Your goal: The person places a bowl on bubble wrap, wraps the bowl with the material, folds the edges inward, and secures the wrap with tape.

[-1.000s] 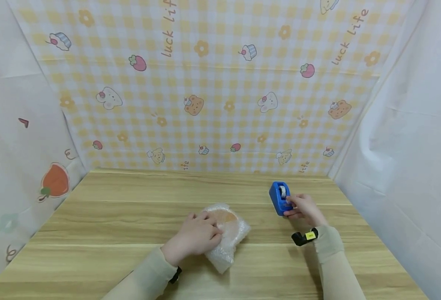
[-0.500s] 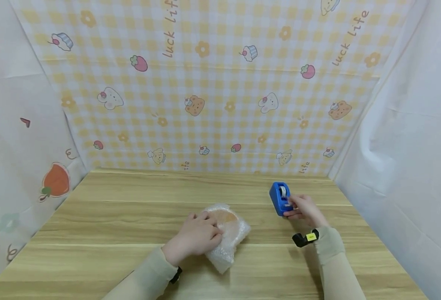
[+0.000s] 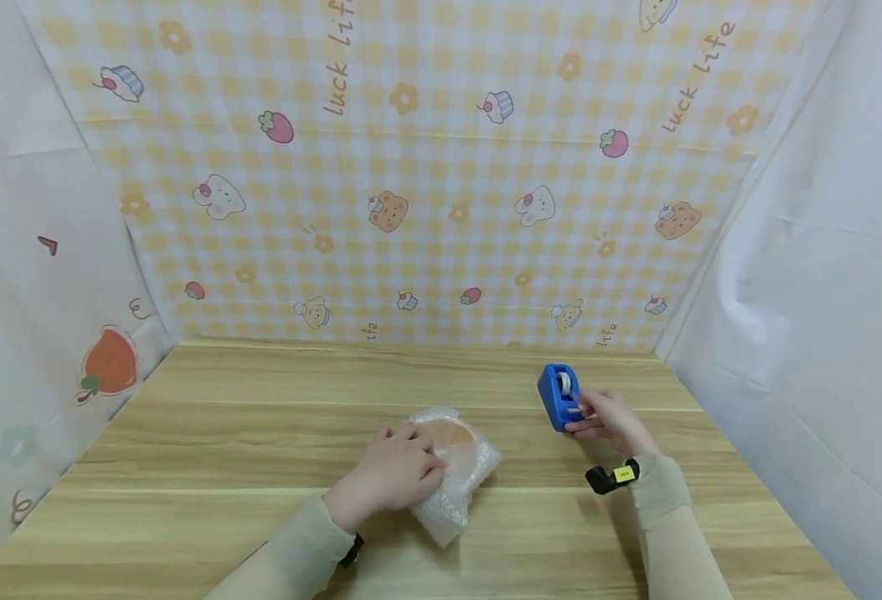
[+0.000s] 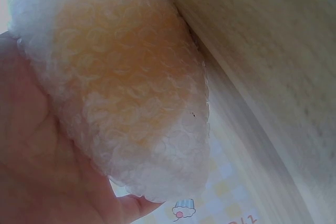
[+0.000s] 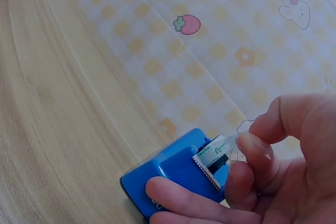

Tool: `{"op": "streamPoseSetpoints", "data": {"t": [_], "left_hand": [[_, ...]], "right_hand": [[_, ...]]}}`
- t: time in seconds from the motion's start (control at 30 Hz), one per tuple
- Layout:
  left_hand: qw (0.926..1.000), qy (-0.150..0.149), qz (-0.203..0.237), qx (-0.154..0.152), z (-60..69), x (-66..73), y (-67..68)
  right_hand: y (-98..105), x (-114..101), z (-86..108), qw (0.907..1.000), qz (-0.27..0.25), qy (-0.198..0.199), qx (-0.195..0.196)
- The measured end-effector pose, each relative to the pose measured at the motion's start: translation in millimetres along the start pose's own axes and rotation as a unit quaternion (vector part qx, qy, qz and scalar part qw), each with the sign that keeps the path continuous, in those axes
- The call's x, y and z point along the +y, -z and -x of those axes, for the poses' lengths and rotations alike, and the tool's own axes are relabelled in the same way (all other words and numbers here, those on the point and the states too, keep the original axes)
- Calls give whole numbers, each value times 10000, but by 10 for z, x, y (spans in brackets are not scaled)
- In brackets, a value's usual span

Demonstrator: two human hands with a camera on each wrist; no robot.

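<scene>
In the head view a packet in clear bubble wrap (image 3: 452, 492) lies on the table, something round and orange-tan showing through the plastic. My left hand (image 3: 396, 468) grips it from the left with bent fingers; the left wrist view has the bubble wrap (image 4: 126, 66) close up against the palm. To the right stands a blue tape dispenser (image 3: 553, 404) with a roll of tape (image 3: 564, 383) in it. My right hand (image 3: 612, 419) pinches the end of the clear tape (image 5: 231, 141) between thumb and finger, past the toothed cutter, while other fingers rest against the dispenser's front.
The wooden tabletop (image 3: 261, 433) carries both things. A yellow checked cloth (image 3: 441, 167) hangs behind it, and pale cloths (image 3: 824, 292) close off the sides. Each wrist wears a black camera strap, the right one (image 3: 609, 477) with a yellow label.
The right fingertips have drawn slightly to the right, away from the cutter, with the tape end. The left hand, the packet and the dispenser look still.
</scene>
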State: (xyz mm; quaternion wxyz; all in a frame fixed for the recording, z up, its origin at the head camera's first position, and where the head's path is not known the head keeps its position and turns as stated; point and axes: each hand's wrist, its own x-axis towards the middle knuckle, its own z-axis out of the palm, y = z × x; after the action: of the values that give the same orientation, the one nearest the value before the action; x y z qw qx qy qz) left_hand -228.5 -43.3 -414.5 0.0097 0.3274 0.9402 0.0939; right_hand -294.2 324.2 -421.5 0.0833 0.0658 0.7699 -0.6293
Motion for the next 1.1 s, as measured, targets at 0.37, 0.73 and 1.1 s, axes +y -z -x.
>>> {"op": "streamPoseSetpoints", "data": {"t": [0.37, 0.73, 1.1], "left_hand": [[10000, 8, 9, 30, 13, -9, -2], [9998, -114, -110, 122, 13, -12, -19], [9998, -94, -167, 90, 14, -6, -13]], "right_hand": [[-3, 13, -10, 9997, -204, -18, -165], [-14, 33, 89, 9994, -332, 12, -13], [29, 142, 158, 9976, -531, -109, -421]]}}
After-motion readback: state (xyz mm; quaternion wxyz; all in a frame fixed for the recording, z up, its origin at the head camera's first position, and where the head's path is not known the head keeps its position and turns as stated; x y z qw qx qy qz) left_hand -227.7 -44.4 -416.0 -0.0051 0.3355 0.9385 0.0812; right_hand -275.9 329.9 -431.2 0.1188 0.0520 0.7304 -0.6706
